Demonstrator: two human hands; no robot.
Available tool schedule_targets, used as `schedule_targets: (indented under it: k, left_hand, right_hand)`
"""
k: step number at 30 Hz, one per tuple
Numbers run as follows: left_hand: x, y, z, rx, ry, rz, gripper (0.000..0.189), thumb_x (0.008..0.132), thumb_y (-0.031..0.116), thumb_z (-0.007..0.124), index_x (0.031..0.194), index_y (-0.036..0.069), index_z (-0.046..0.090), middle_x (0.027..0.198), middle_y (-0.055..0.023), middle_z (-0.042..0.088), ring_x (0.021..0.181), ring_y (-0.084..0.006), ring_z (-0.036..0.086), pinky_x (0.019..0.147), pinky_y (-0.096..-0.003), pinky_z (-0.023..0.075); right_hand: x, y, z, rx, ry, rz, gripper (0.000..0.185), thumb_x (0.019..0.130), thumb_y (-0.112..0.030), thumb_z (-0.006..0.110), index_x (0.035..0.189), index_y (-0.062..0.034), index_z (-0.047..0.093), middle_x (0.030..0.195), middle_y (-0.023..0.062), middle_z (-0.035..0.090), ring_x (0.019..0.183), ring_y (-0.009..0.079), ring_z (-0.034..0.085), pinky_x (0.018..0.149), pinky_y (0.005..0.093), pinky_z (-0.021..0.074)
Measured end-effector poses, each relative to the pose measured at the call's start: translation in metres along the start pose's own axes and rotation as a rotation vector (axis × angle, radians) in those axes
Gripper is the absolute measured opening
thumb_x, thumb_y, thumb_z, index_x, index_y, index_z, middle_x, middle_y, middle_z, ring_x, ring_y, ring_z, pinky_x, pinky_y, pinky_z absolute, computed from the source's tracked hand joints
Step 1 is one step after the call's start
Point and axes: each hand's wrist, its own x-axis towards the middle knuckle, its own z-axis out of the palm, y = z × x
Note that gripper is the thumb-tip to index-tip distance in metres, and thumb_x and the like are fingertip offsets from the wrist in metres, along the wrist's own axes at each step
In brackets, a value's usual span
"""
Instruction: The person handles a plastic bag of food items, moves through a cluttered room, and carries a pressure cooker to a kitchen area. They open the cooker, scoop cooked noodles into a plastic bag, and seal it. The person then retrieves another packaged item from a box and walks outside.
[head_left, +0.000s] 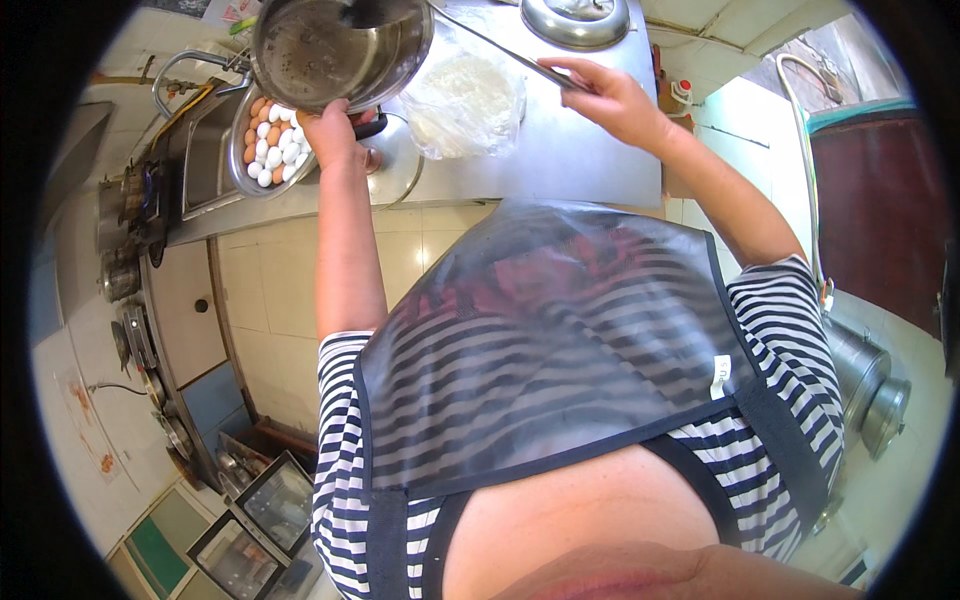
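Note:
My left hand (334, 133) grips a metal pot (322, 56) near its black handle (370, 127) and holds it tilted, inside facing me. The inside of the pot looks brownish and stained. In my right hand (615, 97) is a long-handled utensil (491, 41), its dark head (375, 13) inside the pot; whether it is a ladle or a turner I cannot tell. Below the pot, a steel bowl (238, 161) of white and brown eggs (274, 156) is partly covered by it. A clear plastic bag (469, 101) with pale contents lies between my hands.
A glass lid (397, 172) rests on the steel counter (585, 157) beside my left wrist. A domed metal lid (576, 22) sits farther back. Left are a sink (214, 161), a faucet (180, 64) and a stove (146, 195). Bottles (679, 94) stand past the counter's right edge.

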Motion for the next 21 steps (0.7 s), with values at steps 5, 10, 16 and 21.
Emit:
schedule_targets:
  k: [5, 10, 16, 21]
  left_hand:
    - [-0.017, 0.023, 0.01, -0.207, 0.013, -0.262, 0.021, 0.083, 0.002, 0.052, 0.102, -0.007, 0.05, 0.085, -0.0182, 0.063, 0.069, -0.0273, 0.066, 0.058, -0.0372, 0.0541]
    - [-0.044, 0.029, 0.037, -0.271, -0.191, -0.321, 0.018, 0.083, 0.004, 0.059, 0.093, -0.009, 0.053, 0.082, -0.019, 0.063, 0.065, -0.0322, 0.066, 0.064, -0.0415, 0.0574]
    - [-0.103, -0.001, 0.093, -0.249, -0.479, -0.584, 0.018, 0.083, 0.007, 0.058, 0.092, -0.008, 0.054, 0.082, -0.0181, 0.061, 0.063, -0.0298, 0.065, 0.061, -0.0362, 0.0581]
    - [-0.132, -0.049, 0.139, -0.237, -0.63, -0.872, 0.021, 0.083, 0.003, 0.051, 0.099, -0.01, 0.048, 0.087, -0.0249, 0.061, 0.065, -0.0326, 0.066, 0.057, -0.0347, 0.0589]
  right_hand:
    - [0.01, -0.106, -0.03, 0.586, -0.076, 0.343, 0.029, 0.085, -0.003, 0.052, 0.114, -0.0038, 0.052, 0.071, 0.0016, 0.051, 0.049, 0.0064, 0.041, 0.042, 0.0187, 0.032]
    - [-0.028, -0.118, -0.06, 0.492, -0.082, 0.194, 0.047, 0.092, -0.011, 0.048, 0.138, -0.005, 0.042, 0.082, 0.0016, 0.057, 0.045, -0.0008, 0.037, 0.037, 0.0125, 0.0252]
    - [-0.105, -0.123, -0.088, 0.498, 0.085, 0.416, 0.048, 0.092, -0.01, 0.047, 0.138, -0.0005, 0.039, 0.081, 0.0048, 0.059, 0.039, -0.0001, 0.035, 0.034, 0.0128, 0.0247]
    - [-0.147, -0.107, -0.089, 0.549, 0.291, 0.669, 0.047, 0.089, -0.008, 0.049, 0.135, 0.0, 0.042, 0.075, 0.0046, 0.058, 0.04, 0.0016, 0.034, 0.034, 0.0149, 0.0221]
